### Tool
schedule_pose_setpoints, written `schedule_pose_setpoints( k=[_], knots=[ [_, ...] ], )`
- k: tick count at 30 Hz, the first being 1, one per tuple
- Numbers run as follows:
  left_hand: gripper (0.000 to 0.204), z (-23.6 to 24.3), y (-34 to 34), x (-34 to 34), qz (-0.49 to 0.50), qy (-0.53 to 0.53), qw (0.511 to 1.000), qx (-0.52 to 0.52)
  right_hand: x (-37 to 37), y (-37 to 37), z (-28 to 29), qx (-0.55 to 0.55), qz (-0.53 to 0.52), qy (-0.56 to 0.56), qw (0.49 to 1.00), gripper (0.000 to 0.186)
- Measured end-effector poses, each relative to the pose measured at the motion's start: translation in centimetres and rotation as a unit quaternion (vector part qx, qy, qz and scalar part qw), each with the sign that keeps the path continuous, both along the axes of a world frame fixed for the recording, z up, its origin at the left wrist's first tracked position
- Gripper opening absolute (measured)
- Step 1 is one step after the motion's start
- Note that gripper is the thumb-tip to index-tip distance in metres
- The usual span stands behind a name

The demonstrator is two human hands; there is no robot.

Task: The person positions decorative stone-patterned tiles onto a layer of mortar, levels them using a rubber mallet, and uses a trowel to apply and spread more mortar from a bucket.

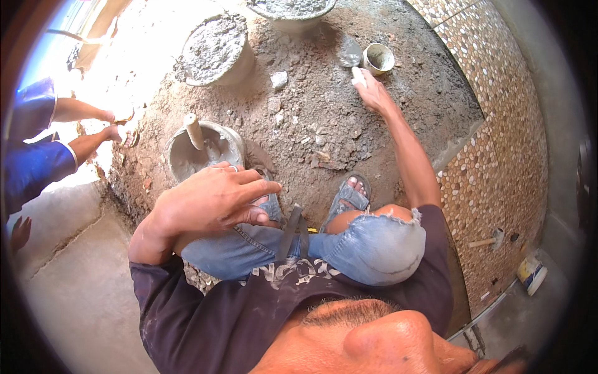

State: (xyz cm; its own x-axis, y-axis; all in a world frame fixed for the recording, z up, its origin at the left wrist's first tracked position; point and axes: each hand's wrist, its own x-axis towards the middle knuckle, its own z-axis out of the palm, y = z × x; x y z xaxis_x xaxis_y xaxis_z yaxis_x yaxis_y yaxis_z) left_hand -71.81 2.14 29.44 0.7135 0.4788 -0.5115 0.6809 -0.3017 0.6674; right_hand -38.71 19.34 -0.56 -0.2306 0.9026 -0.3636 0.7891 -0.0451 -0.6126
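Note:
My right hand (374, 93) grips the pale handle of a trowel (348, 52), whose mortar-coated blade lies at the top beside a small cylindrical cup (377, 59) with grey residue inside. My left hand (221, 199) hangs loosely over my left knee, fingers apart and holding nothing, just in front of a mortar bucket (171, 159) with a round handle (193, 131) standing up from it. Farther forward are two buckets heaped with wet grey mortar (215, 50) (289, 6), on rough dirt and rubble (305, 118).
Another person's legs (87, 112) in blue shorts are at the left, with a hand (20, 234) lower down by the concrete floor (59, 262). Pebble-patterned tiles (492, 156) run along the right, with a hammer-like tool (492, 242) and a white-and-yellow container (531, 274) there.

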Motion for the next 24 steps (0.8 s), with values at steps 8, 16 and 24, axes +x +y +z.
schedule_pose_setpoints(
  k=[8, 16, 24],
  knots=[
    [0.054, -0.5, -0.5, -1.6, 0.031, 0.011, 0.999, 0.019, -5.5, -12.8, -1.8, -0.129, 0.287, 0.036, 0.948, 0.055],
    [0.053, -0.3, -1.5, -1.3, 0.012, -0.009, 0.998, 0.059, 0.7, -4.7, -0.8, 0.052, 0.031, -0.031, 0.998, 0.041],
    [0.054, 0.5, -2.0, -1.5, 0.017, 0.021, 1.000, 0.015, -0.8, -6.0, 4.5, -0.185, 0.085, 0.057, 0.977, 0.048]
  ],
)
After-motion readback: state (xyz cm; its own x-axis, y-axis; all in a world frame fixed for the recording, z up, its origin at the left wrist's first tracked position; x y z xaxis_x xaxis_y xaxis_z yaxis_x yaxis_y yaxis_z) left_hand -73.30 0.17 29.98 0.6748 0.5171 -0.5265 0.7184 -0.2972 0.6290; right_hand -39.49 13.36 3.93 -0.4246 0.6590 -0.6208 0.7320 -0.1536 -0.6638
